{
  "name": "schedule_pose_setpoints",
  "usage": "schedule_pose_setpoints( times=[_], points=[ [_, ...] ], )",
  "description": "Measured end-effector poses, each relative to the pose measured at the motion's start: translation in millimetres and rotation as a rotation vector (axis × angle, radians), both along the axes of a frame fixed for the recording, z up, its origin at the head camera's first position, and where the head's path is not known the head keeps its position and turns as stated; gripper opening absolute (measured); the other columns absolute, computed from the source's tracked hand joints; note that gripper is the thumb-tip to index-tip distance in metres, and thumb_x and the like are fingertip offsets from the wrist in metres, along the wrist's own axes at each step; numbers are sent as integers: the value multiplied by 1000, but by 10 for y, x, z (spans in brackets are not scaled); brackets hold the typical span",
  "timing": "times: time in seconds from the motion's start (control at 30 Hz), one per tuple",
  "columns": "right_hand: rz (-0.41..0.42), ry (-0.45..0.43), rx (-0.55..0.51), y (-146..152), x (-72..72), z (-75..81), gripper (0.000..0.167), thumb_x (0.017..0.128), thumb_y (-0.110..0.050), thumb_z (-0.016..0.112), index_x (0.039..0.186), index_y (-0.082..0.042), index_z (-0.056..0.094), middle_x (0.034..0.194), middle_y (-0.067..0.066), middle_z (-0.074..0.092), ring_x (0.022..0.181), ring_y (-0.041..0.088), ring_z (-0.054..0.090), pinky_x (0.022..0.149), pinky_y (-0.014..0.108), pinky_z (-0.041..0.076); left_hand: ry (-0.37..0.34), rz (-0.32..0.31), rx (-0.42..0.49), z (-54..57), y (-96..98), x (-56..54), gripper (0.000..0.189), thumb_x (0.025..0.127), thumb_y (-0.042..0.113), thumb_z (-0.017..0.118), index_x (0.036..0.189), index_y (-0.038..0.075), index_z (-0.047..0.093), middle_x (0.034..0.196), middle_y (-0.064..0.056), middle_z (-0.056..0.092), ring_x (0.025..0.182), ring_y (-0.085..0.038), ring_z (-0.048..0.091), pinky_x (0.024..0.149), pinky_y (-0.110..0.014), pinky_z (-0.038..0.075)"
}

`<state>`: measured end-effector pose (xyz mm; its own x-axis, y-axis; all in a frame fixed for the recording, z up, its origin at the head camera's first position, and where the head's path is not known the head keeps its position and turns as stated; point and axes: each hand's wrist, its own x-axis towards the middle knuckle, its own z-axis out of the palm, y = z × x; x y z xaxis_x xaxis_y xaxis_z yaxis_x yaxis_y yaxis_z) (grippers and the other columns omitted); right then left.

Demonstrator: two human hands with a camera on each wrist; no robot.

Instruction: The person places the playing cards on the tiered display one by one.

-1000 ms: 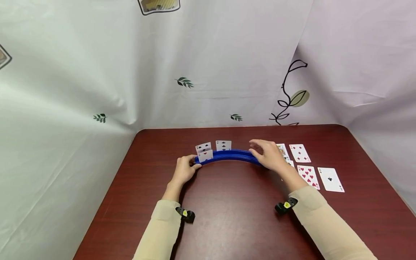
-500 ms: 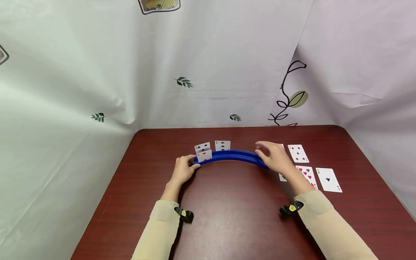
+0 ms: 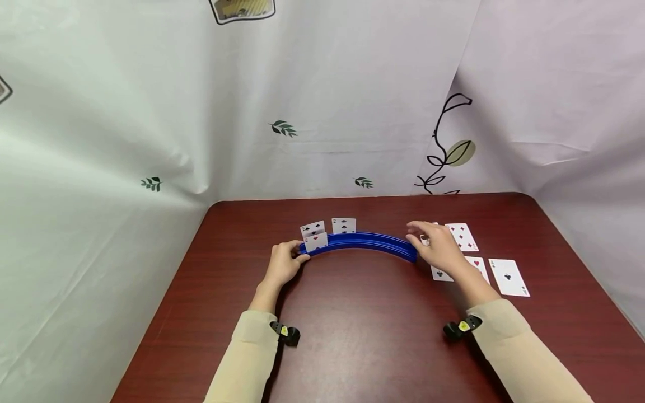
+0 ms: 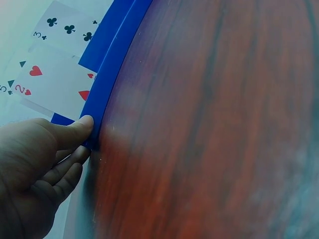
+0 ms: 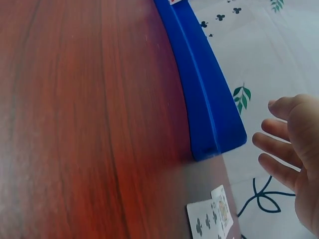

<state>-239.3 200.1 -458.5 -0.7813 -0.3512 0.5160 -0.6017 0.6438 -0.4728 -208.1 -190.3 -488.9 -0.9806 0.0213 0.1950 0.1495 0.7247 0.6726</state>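
Note:
A blue curved playing-card holder [image 3: 370, 241] lies across the far part of the table. My left hand [image 3: 283, 263] grips its left end, the thumb [image 4: 85, 123] pressed on the near side. A two of hearts [image 3: 316, 242] stands in the holder at that end, with a spade card [image 3: 313, 228] behind it. Farther along stands a three of clubs [image 3: 344, 225]. Past the holder's right end my right hand [image 3: 439, 249] hovers with loosely bent fingers, holding nothing. It partly covers cards lying flat, among them a clubs card [image 5: 204, 219] and a picture card [image 5: 224, 211].
More cards lie face up on the right of the brown table [image 3: 363, 330]: a diamonds card [image 3: 461, 237], a partly hidden hearts card [image 3: 478, 265] and an ace of clubs [image 3: 509, 277]. A white printed curtain [image 3: 322, 101] hangs behind the table.
My right hand has moved to the right, off the holder's right end and over the flat cards. My left hand stays on the left end; the standing cards are unchanged.

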Motion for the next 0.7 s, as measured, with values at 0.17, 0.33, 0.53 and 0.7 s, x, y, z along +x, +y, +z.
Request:
schedule_pose_setpoints(
  times=[0.17, 0.33, 0.53, 0.7],
  points=[
    [-14, -59, 8, 69, 39, 8, 27, 93, -8, 73, 117, 3, 69, 107, 19, 74, 87, 36, 73, 76, 53, 59, -5, 3, 1, 4, -4, 4, 34, 87, 8, 81, 118, -3, 72, 100, -18, 74, 95, -31, 71, 88, -45, 57],
    [-15, -29, 13, 138, 45, -5, 28, 92, -5, 73, 117, 6, 68, 105, 20, 74, 85, 36, 73, 74, 53, 59, 1, 2, -1, 9, -8, 3, 34, 87, 7, 81, 118, -3, 72, 99, -18, 74, 95, -31, 71, 88, -45, 57],
    [-18, -15, 0, 196, 80, -10, 30, 90, -2, 73, 119, 5, 69, 101, 21, 74, 80, 35, 73, 71, 51, 60, 2, -3, -1, 10, -6, 1, 34, 87, 7, 80, 118, -4, 72, 99, -18, 74, 95, -31, 71, 88, -45, 57],
    [-41, -5, 11, 244, 110, -19, 29, 90, -3, 74, 117, 6, 70, 99, 20, 74, 77, 33, 73, 68, 51, 59, 4, -1, 1, 4, -2, -1, 34, 87, 7, 81, 118, -4, 72, 99, -18, 74, 94, -30, 72, 87, -45, 57]
  ],
)
